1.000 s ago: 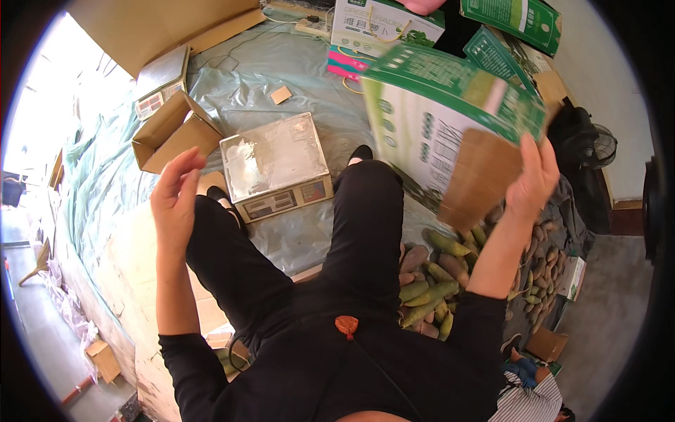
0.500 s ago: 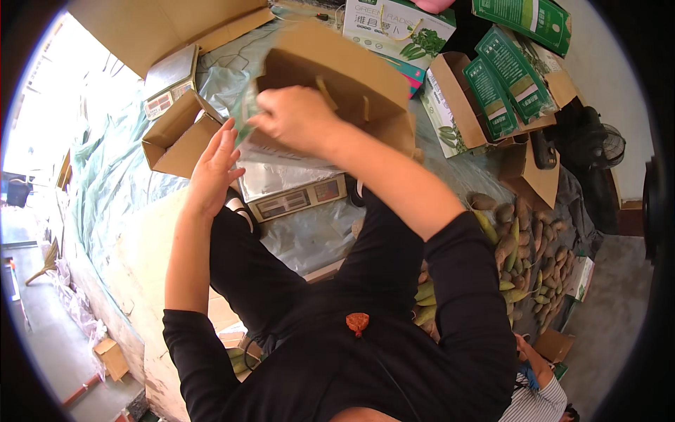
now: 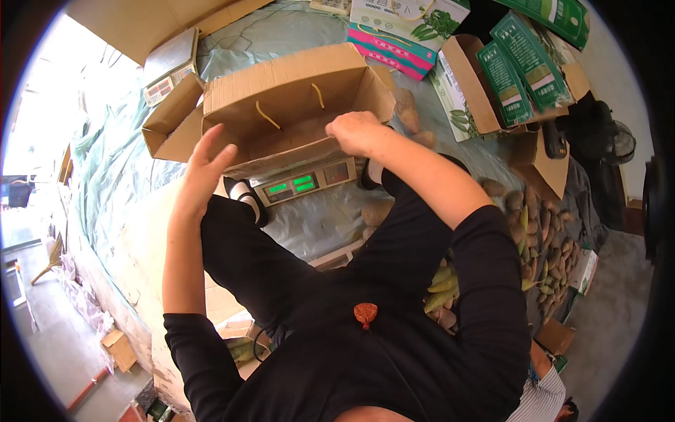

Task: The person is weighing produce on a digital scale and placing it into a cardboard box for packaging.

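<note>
An open-topped cardboard box (image 3: 246,102) with yellow cord handles sits on a digital scale (image 3: 330,177) between my feet. The scale's display glows green. My right hand (image 3: 357,133) is closed at the box's near rim, its fingertips curled over the edge and partly hidden. Just off the box's near left corner, my left hand (image 3: 204,172) is open, fingers spread, holding nothing. The bottom of the box is mostly in shadow.
A smaller open carton (image 3: 172,126) and another scale (image 3: 172,60) stand at the left. Behind to the right are a pink and teal box (image 3: 390,53) and a carton of green packages (image 3: 506,84). Root vegetables (image 3: 545,246) are heaped at my right. A person in a striped top (image 3: 541,394) is at lower right.
The cardboard box has gone from tilted to resting level on the scale, whose display has lit up. My right hand moved right along its near rim; my left hand lowered slightly.
</note>
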Motion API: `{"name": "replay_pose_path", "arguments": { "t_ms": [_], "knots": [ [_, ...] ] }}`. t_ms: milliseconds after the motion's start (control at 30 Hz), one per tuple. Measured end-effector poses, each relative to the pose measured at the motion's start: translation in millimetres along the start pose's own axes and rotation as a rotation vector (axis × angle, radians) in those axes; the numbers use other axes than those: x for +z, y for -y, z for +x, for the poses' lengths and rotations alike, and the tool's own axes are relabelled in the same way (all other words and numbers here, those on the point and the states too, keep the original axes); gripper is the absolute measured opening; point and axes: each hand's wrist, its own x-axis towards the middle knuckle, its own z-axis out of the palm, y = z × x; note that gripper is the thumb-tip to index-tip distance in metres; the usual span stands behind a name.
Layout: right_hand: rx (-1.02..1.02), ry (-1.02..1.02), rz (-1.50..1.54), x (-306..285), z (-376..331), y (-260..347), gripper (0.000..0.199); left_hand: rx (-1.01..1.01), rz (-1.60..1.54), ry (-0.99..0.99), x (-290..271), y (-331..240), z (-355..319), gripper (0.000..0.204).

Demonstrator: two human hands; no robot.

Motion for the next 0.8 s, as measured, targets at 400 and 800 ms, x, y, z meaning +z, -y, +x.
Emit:
{"name": "replay_pose_path", "arguments": {
  "t_ms": [400, 800],
  "knots": [
    [-0.071, -0.323, 0.542, -46, -71, -71, 0.031, 0.226, 0.848, 0.292, 94, -3, 27, 0.067],
    [0.779, -0.416, 0.842, 196, -255, -195, 0.033, 0.093, 1.100, 0.148, 120, 19, 43, 0.037]
  ]
}}
